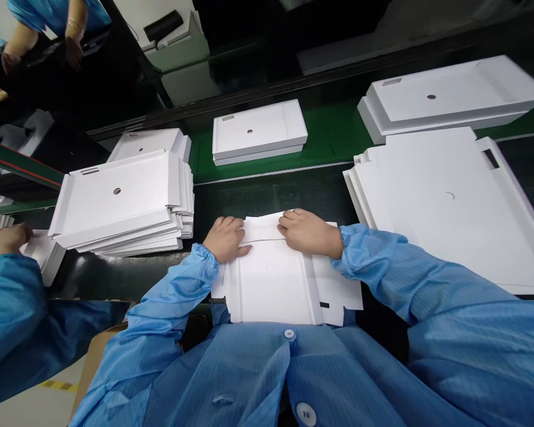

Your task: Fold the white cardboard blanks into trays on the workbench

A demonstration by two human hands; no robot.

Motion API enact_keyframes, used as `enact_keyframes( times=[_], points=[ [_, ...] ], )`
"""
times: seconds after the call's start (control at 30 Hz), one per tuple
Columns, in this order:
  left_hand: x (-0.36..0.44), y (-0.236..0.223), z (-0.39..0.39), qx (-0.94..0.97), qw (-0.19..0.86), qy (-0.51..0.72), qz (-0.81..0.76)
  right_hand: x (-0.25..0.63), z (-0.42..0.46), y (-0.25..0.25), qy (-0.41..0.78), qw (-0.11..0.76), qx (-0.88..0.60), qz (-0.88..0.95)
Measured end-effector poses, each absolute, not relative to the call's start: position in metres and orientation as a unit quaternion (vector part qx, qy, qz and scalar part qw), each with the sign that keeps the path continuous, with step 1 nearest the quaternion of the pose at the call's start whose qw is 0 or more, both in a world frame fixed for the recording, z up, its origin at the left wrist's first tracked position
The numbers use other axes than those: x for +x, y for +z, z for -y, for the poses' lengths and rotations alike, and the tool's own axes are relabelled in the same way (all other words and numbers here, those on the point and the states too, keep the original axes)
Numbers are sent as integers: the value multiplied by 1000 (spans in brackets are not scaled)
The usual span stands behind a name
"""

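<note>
A partly folded white cardboard box blank (271, 281) lies in front of me against my blue coat, its far flap bent up along a crease. At the flap's left end my left hand (226, 239) is closed on the cardboard, fingers curled over the far edge and thumb lying on the near panel. My right hand (309, 232) grips the same flap farther right, its fingers bent over the cardboard and the thumb hidden. Side flaps spread out flat to the left and right of the blank, with a small dark slot in the right one.
Flat white blanks (427, 196) are stacked at my right. Folded white trays (120, 207) form a stack at left. More trays (258, 133) stand on the green conveyor (329, 133). A co-worker's hand (9, 238) works at far left; another person (66, 24) is across the line.
</note>
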State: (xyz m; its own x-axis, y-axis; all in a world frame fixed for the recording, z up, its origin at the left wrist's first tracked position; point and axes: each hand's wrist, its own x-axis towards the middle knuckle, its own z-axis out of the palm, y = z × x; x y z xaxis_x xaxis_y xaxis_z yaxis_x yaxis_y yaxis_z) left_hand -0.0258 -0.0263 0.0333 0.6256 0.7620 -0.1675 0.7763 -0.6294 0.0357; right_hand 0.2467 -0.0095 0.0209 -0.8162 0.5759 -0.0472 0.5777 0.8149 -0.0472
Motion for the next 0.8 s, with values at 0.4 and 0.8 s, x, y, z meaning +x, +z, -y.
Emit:
enact_keyframes(
  times=[0.4, 0.8],
  points=[
    [4, 26, 13, 908, 75, -108, -399, 242, 11, 25, -90, 20, 332, -939],
    [12, 26, 21, 908, 34, -124, -399, 221, -4, 22, -91, 57, 340, -934]
  ],
)
